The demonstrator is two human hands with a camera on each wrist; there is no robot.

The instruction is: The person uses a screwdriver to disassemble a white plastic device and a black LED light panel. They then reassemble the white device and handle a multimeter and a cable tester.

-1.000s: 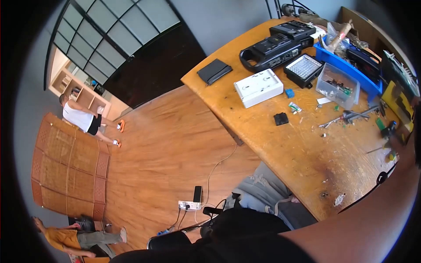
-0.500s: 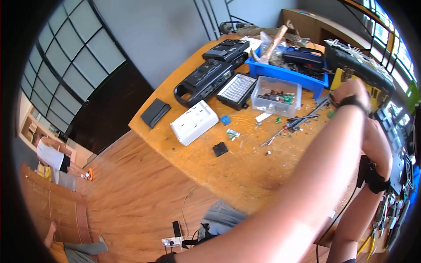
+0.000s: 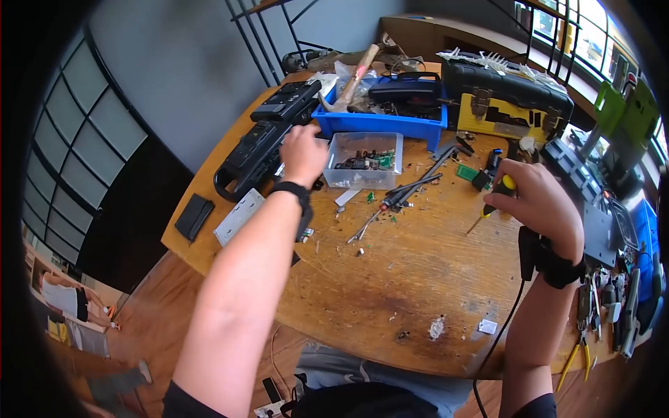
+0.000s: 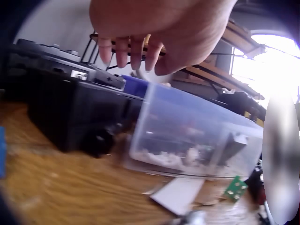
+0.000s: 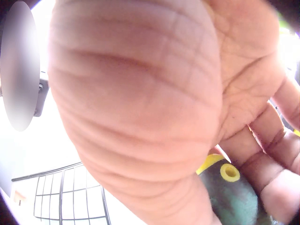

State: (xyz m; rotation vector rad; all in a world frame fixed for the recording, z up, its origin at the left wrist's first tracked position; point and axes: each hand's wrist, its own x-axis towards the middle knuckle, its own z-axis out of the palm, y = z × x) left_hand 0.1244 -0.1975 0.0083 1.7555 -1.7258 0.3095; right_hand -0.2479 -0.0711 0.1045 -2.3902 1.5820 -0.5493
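My right hand [image 3: 542, 198] grips a screwdriver [image 3: 489, 209] with a yellow and dark handle, its thin shaft slanting down toward the tabletop. In the right wrist view, the yellow ring and dark end of the screwdriver handle [image 5: 230, 172] show below the palm. My left hand [image 3: 304, 157] reaches across the table with loosely bent fingers hanging down and nothing visible in them. Beside it stands a clear plastic box [image 4: 201, 122] of small electronic parts. A black device [image 4: 70, 108] is to its left. Partly behind my left forearm lies a white casing [image 3: 240, 216].
A blue bin [image 3: 390, 124] with a hammer [image 3: 359, 73] stands at the back beside a black and yellow toolbox [image 3: 502, 90]. Long dark tools [image 3: 414, 191] lie mid-table. Pliers [image 3: 577, 359] and other tools crowd the right edge. A black wallet-like item [image 3: 194, 217] lies far left.
The head view has swung right toward the table. My left arm, earlier crossing to the right near the other hand, has moved left to the clear box. The screwdriver now shows in my right hand.
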